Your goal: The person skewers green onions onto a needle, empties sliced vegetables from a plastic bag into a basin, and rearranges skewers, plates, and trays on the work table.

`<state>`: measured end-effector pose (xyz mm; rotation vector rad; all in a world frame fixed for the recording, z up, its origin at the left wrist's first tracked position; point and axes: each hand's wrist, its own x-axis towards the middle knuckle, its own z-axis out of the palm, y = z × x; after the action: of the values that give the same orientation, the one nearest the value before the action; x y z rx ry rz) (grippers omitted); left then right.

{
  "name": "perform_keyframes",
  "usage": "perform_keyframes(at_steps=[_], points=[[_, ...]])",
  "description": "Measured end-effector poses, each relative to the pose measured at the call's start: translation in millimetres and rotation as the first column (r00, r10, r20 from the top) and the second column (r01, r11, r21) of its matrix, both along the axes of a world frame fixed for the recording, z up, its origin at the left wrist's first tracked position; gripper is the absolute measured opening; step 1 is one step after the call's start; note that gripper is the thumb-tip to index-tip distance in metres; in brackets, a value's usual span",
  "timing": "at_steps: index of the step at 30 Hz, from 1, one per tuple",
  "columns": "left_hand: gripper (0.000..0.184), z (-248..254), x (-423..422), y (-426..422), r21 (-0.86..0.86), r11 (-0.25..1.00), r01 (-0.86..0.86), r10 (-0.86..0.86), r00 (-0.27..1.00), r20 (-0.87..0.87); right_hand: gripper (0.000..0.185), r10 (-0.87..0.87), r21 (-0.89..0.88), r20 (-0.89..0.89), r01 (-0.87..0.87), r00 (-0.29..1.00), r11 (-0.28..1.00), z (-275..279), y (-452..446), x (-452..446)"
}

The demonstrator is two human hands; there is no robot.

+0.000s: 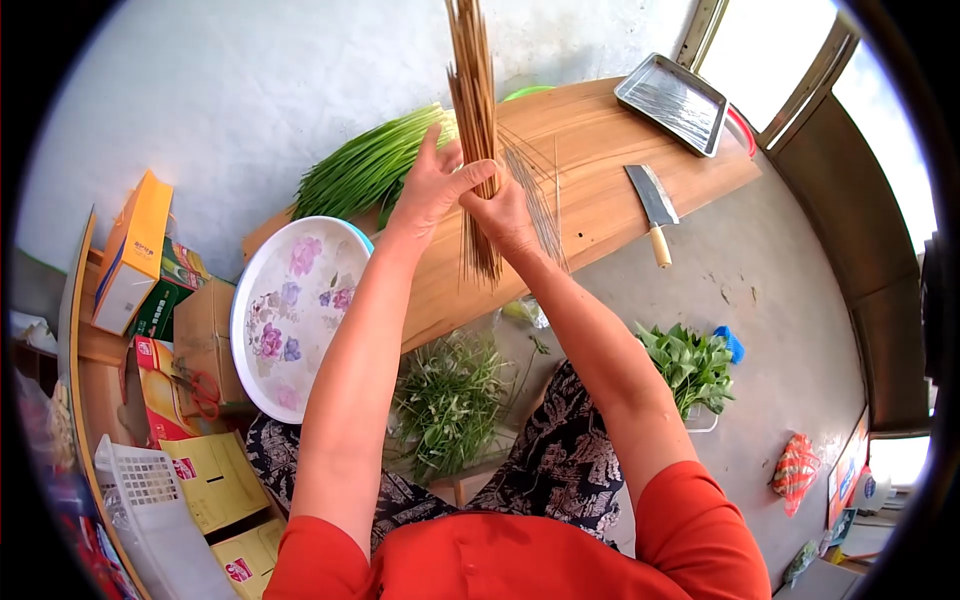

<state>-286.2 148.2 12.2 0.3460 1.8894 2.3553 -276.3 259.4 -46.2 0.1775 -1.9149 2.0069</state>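
A thick bundle of thin brown sticks (pixel 472 75) stands nearly upright above the wooden table (pixel 600 130). My right hand (pixel 503 210) is wrapped round its lower part. Against the left side of the bundle is my left hand (pixel 432 185), its thumb across the sticks and its fingers spread. Some loose thin sticks (pixel 540 205) lie on the table just right of my hands. Behind my left hand lies a pile of long green stalks (pixel 365 165). A cleaver (pixel 652 195) with a pale handle rests at the table's front edge.
A metal tray (pixel 672 103) sits at the table's far right. On the left are a flowered oval tray (pixel 300 300), boxes (pixel 215 480) and red scissors (pixel 205 395). Cut greens (pixel 450 400) lie below the table, leafy greens (pixel 685 365) to the right.
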Motion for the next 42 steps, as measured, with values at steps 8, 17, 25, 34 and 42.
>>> perform_keyframes(at_steps=[8,17,25,34,42], points=[[0.021,8,-3,28,-0.054,0.933,-0.356,0.339,0.919,-0.200,0.038,-0.033,0.050,-0.013,0.033,0.999,0.998,-2,-29,-4],[0.014,-23,-10,-7,0.034,0.889,-0.456,0.446,0.849,-0.284,0.043,0.146,0.256,0.015,-0.145,0.989,0.956,-18,-34,-6],[0.012,-36,-7,-9,0.069,0.874,-0.482,0.479,0.826,-0.298,0.060,0.223,0.563,0.059,-0.217,0.973,0.797,-25,-2,2],[0.013,-54,16,11,-0.054,0.861,-0.505,0.454,0.812,-0.367,0.058,0.396,0.317,0.076,-0.398,0.915,0.861,-38,-3,8],[0.021,-63,33,24,-0.098,0.873,-0.478,0.429,0.847,-0.314,0.073,0.463,0.205,-0.073,-0.441,0.884,0.874,-66,-7,2]])
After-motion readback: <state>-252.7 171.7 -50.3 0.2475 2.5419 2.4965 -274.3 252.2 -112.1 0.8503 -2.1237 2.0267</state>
